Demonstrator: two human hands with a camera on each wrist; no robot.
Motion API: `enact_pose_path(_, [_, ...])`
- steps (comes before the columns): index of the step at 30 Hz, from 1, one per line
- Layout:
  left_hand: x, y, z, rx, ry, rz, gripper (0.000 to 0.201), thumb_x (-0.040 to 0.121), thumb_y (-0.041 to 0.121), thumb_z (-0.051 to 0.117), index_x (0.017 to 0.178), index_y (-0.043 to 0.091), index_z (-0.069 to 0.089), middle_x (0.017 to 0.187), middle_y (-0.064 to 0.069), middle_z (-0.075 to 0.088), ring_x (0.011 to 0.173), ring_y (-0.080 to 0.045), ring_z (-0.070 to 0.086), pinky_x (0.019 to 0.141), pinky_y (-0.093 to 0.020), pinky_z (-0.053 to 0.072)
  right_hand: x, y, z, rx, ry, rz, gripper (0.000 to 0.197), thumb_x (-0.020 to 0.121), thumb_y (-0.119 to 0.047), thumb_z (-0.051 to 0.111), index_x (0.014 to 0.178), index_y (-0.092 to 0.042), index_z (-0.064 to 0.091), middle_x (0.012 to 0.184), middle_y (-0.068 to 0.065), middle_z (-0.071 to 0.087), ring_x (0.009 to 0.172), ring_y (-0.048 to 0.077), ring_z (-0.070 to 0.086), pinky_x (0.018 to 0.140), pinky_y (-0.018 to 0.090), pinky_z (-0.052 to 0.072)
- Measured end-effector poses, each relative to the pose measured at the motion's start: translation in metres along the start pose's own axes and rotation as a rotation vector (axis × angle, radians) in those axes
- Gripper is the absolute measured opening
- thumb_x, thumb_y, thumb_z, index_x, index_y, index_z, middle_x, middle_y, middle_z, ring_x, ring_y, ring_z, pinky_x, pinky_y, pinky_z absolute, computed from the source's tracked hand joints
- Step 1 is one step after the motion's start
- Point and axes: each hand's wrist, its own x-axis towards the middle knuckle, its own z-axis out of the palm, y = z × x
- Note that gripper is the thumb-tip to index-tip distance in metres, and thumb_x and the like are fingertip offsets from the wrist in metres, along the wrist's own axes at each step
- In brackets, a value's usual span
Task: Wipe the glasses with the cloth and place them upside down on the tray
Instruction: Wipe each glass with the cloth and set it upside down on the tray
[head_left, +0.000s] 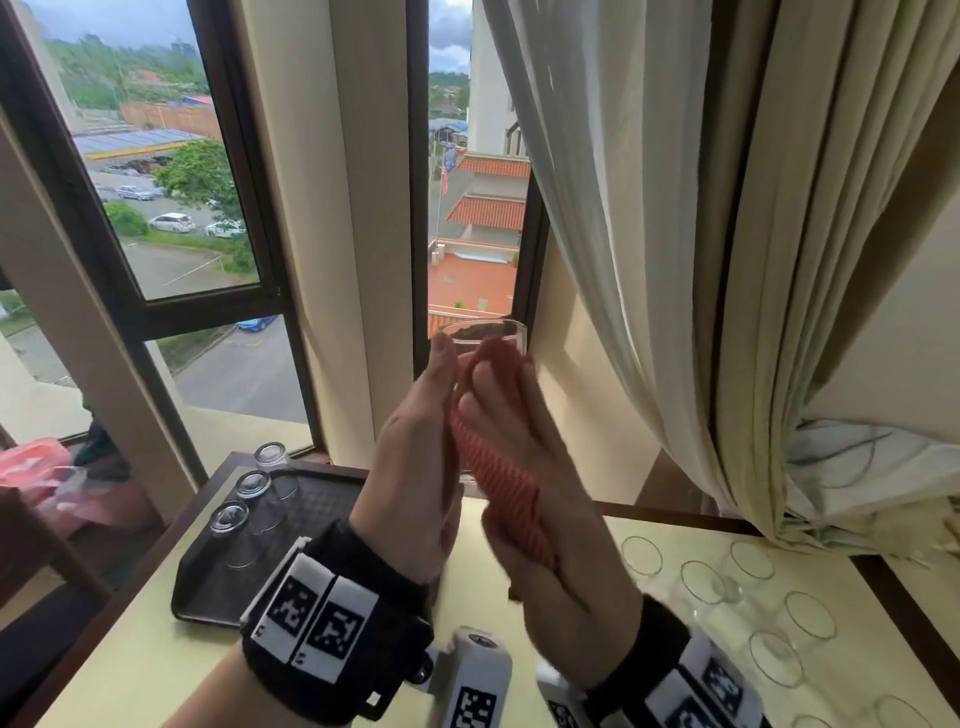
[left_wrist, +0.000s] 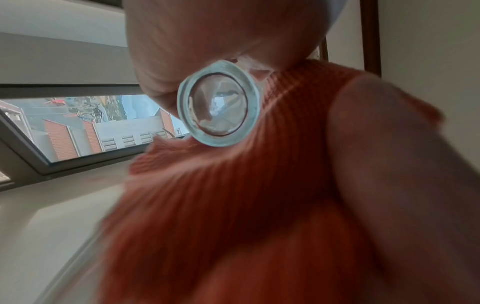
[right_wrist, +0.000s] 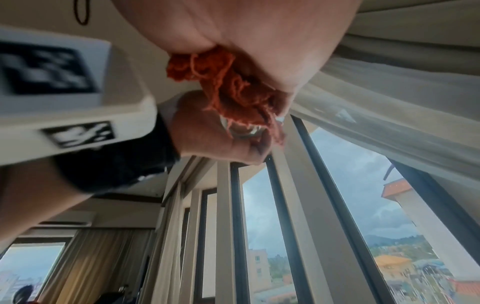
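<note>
Both hands are raised in front of the window with a clear glass (head_left: 485, 332) between them. My left hand (head_left: 415, 467) grips the glass from the left, thumb up along its side. The left wrist view shows the thick round base of the glass (left_wrist: 219, 102) under that hand (left_wrist: 207, 41). My right hand (head_left: 545, 519) holds an orange ribbed cloth (head_left: 498, 478) wrapped against the glass's right side. The cloth (right_wrist: 233, 92) is bunched in the right palm (right_wrist: 246, 30). A dark tray (head_left: 322, 499) lies on the table at the left.
Three glasses stand upside down along the tray's left edge (head_left: 231, 525). Several upright glasses (head_left: 701, 582) stand on the pale table (head_left: 156, 675) at the right. A cream curtain (head_left: 675, 260) hangs close on the right, and the window frame is just beyond the hands.
</note>
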Motion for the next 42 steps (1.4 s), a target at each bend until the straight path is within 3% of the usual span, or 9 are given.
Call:
enact_pose_path(5, [0.003, 0.0, -0.008, 0.063, 0.016, -0.009, 0.061, 0.093, 0.067, 0.053, 0.126, 0.02, 0.075, 0.112, -0.014, 0.074, 0.098, -0.028, 0.072, 0.079, -0.039, 0.057, -0.026, 0.029, 0.008, -0.007, -0.002, 0.106, 0.057, 0.104, -0.027, 0.045, 0.16, -0.018, 0.041, 0.171, -0.001, 0.032, 0.158, 0.033, 0.03, 0.125, 0.05, 0.031])
enact_pose_path(9, [-0.001, -0.006, 0.001, 0.033, 0.013, 0.009, 0.061, 0.105, 0.061, 0.047, 0.13, 0.01, 0.069, 0.095, -0.014, 0.073, 0.078, -0.023, 0.07, 0.064, -0.029, 0.057, -0.005, 0.027, 0.0, 0.183, 0.152, 0.287, 0.051, 0.101, -0.046, 0.049, 0.152, -0.043, 0.048, 0.119, 0.012, 0.056, 0.092, 0.011, 0.06, 0.084, 0.032, 0.051])
enact_pose_path(15, [-0.005, -0.004, 0.013, -0.112, -0.038, 0.047, 0.079, 0.095, 0.078, 0.051, 0.133, 0.012, 0.071, 0.131, -0.026, 0.069, 0.121, -0.04, 0.067, 0.111, -0.056, 0.05, 0.004, -0.003, -0.005, 0.089, 0.04, 0.092, 0.07, 0.104, -0.017, 0.053, 0.164, -0.041, 0.027, 0.173, -0.011, 0.025, 0.135, 0.058, 0.046, 0.102, 0.084, 0.038])
enact_pose_path(18, [-0.004, 0.003, 0.015, -0.141, 0.046, 0.027, 0.139, 0.046, 0.107, 0.063, 0.145, 0.01, 0.061, 0.137, -0.008, 0.061, 0.103, -0.02, 0.069, 0.089, -0.03, 0.059, -0.024, 0.007, 0.001, 0.036, -0.021, 0.004, 0.062, 0.102, -0.016, 0.049, 0.161, -0.005, 0.034, 0.175, 0.001, 0.019, 0.161, 0.038, 0.018, 0.124, 0.066, 0.025])
enact_pose_path(22, [0.008, 0.001, -0.001, 0.043, -0.01, -0.011, 0.109, 0.051, 0.087, 0.082, 0.123, 0.007, 0.065, 0.082, -0.007, 0.061, 0.073, -0.021, 0.06, 0.068, -0.034, 0.056, -0.026, 0.022, 0.004, 0.156, 0.021, 0.215, 0.063, 0.103, -0.029, 0.046, 0.164, -0.036, 0.032, 0.17, 0.003, 0.034, 0.149, 0.049, 0.039, 0.108, 0.08, 0.037])
enact_pose_path(27, [0.003, -0.008, 0.008, 0.075, -0.071, 0.03, 0.072, 0.075, 0.079, 0.068, 0.105, 0.014, 0.074, 0.087, -0.009, 0.069, 0.081, -0.021, 0.066, 0.077, -0.033, 0.052, 0.007, 0.02, -0.011, 0.337, 0.214, 0.437, 0.054, 0.101, -0.037, 0.049, 0.154, -0.022, 0.05, 0.083, -0.008, 0.068, 0.071, 0.012, 0.061, 0.067, 0.027, 0.054])
enact_pose_path(31, [0.004, -0.013, 0.01, 0.004, -0.028, 0.02, 0.071, 0.092, 0.077, 0.056, 0.121, 0.016, 0.079, 0.116, -0.012, 0.074, 0.113, -0.035, 0.067, 0.105, -0.048, 0.05, 0.014, 0.008, -0.009, 0.218, 0.172, 0.213, 0.058, 0.104, -0.033, 0.047, 0.159, -0.048, 0.034, 0.143, 0.007, 0.059, 0.113, 0.026, 0.059, 0.101, 0.045, 0.051])
enact_pose_path(35, [0.006, -0.005, 0.004, -0.091, -0.041, -0.055, 0.072, 0.092, 0.073, 0.057, 0.122, 0.01, 0.078, 0.122, -0.013, 0.075, 0.112, -0.029, 0.074, 0.101, -0.048, 0.056, -0.018, 0.015, 0.002, 0.024, 0.028, 0.035, 0.062, 0.103, -0.021, 0.045, 0.164, -0.019, 0.034, 0.174, -0.006, 0.025, 0.157, 0.037, 0.029, 0.114, 0.072, 0.037])
enact_pose_path(42, [0.001, -0.009, 0.012, -0.018, -0.105, -0.002, 0.065, 0.1, 0.068, 0.043, 0.09, 0.019, 0.085, 0.082, -0.008, 0.072, 0.07, -0.022, 0.066, 0.065, -0.032, 0.058, 0.002, 0.017, -0.005, 0.386, 0.241, 0.508, 0.049, 0.107, -0.042, 0.047, 0.151, -0.022, 0.051, 0.084, -0.01, 0.072, 0.064, 0.013, 0.054, 0.057, 0.019, 0.049])
